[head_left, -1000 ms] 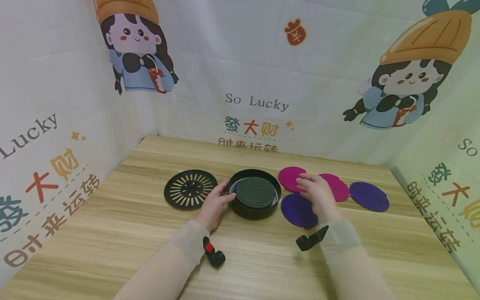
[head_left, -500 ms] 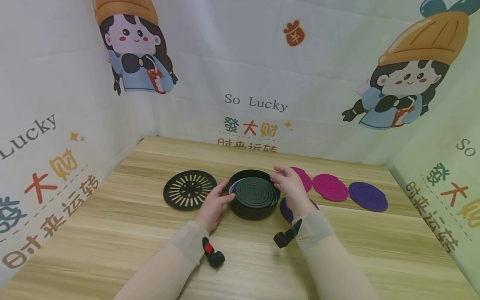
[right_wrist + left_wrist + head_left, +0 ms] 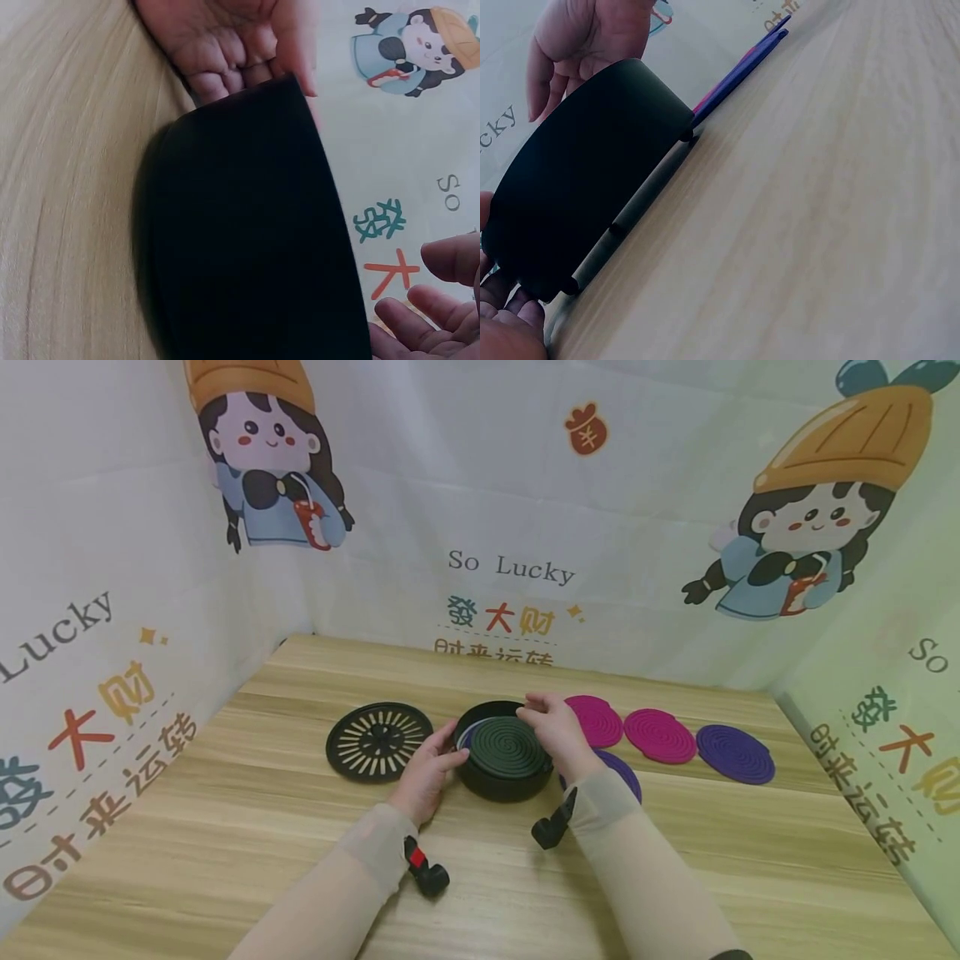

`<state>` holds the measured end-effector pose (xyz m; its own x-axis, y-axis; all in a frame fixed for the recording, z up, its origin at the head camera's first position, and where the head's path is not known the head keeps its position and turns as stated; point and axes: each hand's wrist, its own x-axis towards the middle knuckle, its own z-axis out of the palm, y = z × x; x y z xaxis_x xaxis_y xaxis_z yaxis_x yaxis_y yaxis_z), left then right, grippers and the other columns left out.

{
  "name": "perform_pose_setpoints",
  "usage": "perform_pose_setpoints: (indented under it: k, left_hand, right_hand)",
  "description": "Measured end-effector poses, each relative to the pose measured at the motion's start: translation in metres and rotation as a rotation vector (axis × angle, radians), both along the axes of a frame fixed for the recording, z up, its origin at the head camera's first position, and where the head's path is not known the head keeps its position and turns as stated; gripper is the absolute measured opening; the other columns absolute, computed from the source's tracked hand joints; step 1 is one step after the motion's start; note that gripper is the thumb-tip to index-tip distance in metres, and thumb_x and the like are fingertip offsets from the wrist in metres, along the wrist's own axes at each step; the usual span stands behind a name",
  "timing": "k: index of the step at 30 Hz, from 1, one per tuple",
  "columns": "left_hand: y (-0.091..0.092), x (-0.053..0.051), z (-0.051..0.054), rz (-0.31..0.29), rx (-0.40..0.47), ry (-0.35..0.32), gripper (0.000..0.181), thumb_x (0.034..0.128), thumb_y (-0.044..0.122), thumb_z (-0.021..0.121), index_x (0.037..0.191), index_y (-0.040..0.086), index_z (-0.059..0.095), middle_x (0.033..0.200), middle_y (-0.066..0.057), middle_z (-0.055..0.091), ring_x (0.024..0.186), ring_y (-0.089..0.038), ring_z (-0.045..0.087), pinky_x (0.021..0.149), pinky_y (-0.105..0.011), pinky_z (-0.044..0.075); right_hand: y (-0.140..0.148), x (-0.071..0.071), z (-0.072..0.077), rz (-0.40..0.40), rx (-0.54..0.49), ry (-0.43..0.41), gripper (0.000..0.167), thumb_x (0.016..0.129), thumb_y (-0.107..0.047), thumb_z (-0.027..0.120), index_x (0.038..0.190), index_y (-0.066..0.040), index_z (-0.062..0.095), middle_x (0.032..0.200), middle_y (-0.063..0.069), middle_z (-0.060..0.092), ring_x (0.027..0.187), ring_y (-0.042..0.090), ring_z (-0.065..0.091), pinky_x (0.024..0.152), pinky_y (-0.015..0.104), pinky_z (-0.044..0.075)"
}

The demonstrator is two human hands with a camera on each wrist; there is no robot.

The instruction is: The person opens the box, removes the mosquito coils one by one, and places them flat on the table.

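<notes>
The left hand point(image 3: 426, 774) grips the near-left wall of the round black case point(image 3: 504, 788), with its thumb at the rim and its fingers bent around the outside. The right hand point(image 3: 555, 732) stands at the opposite rim, fingers loosely bent and seemingly holding nothing; whether they touch the coil inside, I cannot tell. In my judgement, the left hand should hold the case quite still, while the right fingertips press or adjust only lightly at the edge, so that the coil does not bend or jump out.

Between both hands, the case has a deep, smooth wall. The dark green coil point(image 3: 512, 745) lies in it, near rim level, a flat spiral with fine regular grooves.

Partly hidden by the right wrist is a purple coil point(image 3: 618, 770). Well to the left of the left hand lies the slotted black lid point(image 3: 378, 742). Beyond the right hand are two pink coils point(image 3: 596, 722) and, farthest to the right, another purple coil point(image 3: 737, 753).
</notes>
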<state>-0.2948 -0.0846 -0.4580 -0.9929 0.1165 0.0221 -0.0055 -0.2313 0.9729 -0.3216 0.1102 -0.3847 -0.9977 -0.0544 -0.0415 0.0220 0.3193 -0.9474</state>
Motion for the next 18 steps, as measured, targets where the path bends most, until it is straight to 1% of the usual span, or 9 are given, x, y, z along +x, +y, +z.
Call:
perform_pose_setpoints:
  k: [7, 13, 18]
  left_hand:
    - [0.0008, -0.0010, -0.0008, 0.008, -0.008, 0.012, 0.061, 0.0929, -0.001, 0.054, 0.149, -0.002, 0.029, 0.156, -0.019, 0.022, 0.144, -0.032, 0.019, 0.117, -0.043, 0.013]
    - [0.0011, -0.0022, -0.0022, 0.011, -0.011, 0.012, 0.062, 0.0923, -0.001, 0.054, 0.149, -0.002, 0.029, 0.156, -0.019, 0.023, 0.143, -0.032, 0.020, 0.117, -0.043, 0.015]
    - [0.0011, -0.0022, -0.0017, 0.013, -0.006, 0.019, 0.062, 0.0920, -0.002, 0.054, 0.148, -0.003, 0.028, 0.155, -0.020, 0.024, 0.143, -0.032, 0.020, 0.116, -0.043, 0.015]
  right_hand:
    - [-0.0002, -0.0080, -0.0029, 0.030, 0.023, -0.034, 0.049, 0.097, -0.017, 0.056, 0.141, 0.000, 0.043, 0.140, 0.019, 0.047, 0.131, 0.033, 0.042, 0.108, 0.047, 0.033]
    - [-0.0012, -0.0057, 0.0001, 0.040, 0.064, -0.042, 0.048, 0.098, -0.017, 0.055, 0.140, 0.001, 0.043, 0.140, 0.020, 0.046, 0.130, 0.034, 0.041, 0.108, 0.048, 0.034]
    - [-0.0022, -0.0053, -0.0002, 0.030, 0.049, -0.043, 0.048, 0.097, -0.017, 0.056, 0.140, 0.001, 0.044, 0.140, 0.019, 0.047, 0.130, 0.034, 0.042, 0.108, 0.048, 0.034]
